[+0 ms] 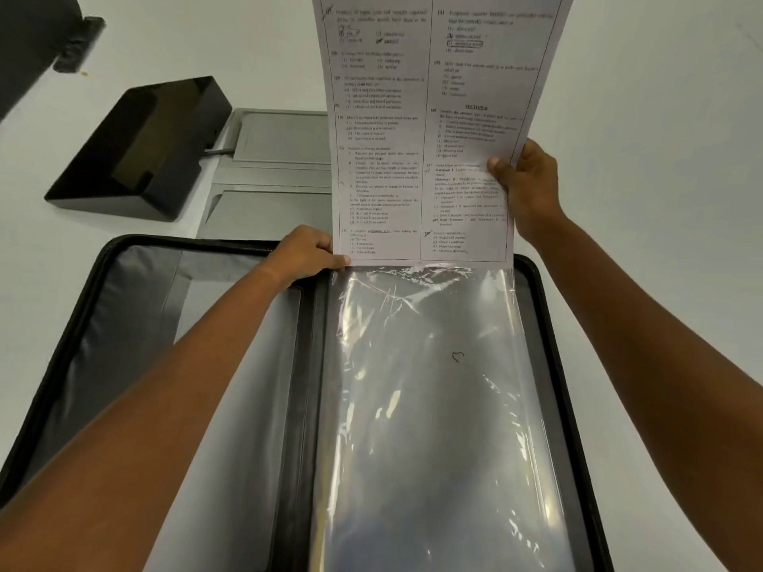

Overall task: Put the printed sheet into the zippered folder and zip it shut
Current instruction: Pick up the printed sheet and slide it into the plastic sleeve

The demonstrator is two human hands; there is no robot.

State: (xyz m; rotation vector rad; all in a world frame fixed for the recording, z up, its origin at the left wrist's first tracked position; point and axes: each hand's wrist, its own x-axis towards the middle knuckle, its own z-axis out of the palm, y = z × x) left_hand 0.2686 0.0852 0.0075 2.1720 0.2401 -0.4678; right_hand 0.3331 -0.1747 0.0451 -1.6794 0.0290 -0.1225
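The zippered folder [103, 307] lies wide open on the pale table [660, 117], grey lining on the left half, a stack of clear plastic sleeves [429, 406] glinting on the right half. Above it, the printed sheet [425, 130] stands nearly upright, two columns of text facing the camera, its top running out of the picture. Its bottom edge sits right at the mouth of the top sleeve, touching the crinkled plastic there.

The right hand [526, 187] grips the sheet's right edge about halfway up the visible part, thumb laid across the printed face, the fingers wrapped behind the paper and hidden by it. So the sheet sits to the left of that hand and rises well above it.

Down low, the left hand [305, 253] is curled in, fingers pressed together, pinching at the sheet's lower left corner where paper and sleeve opening meet; whether it holds the paper, the plastic or both cannot be told. The sheet climbs up and to the right of this hand.

Beyond the folder, a black wedge-shaped stand [140, 150] rests on the table, just beside grey flat panels [280, 158]
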